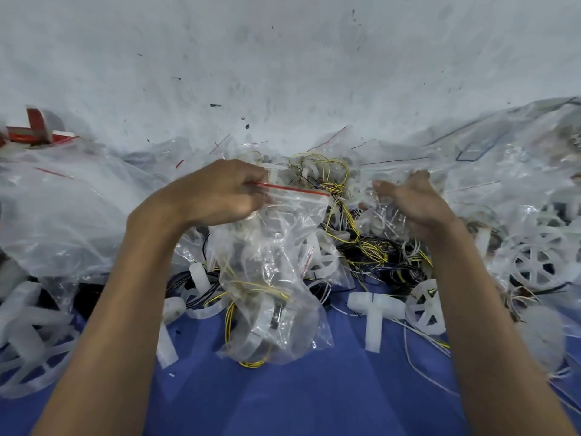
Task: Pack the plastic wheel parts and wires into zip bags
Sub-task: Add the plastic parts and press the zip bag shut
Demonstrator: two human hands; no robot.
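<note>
The part-filled zip bag (276, 262) is pinched above the desk (283, 401) by the left hand (217, 196) (at its red strip). Whether the right hand (415, 201) grips wires (374, 251) cannot be told. The bag could be tipped and spilled by snagged wires.

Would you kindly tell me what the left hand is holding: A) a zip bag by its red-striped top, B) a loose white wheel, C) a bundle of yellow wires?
A: the left hand pinches the zip bag at its red closure strip.
</note>
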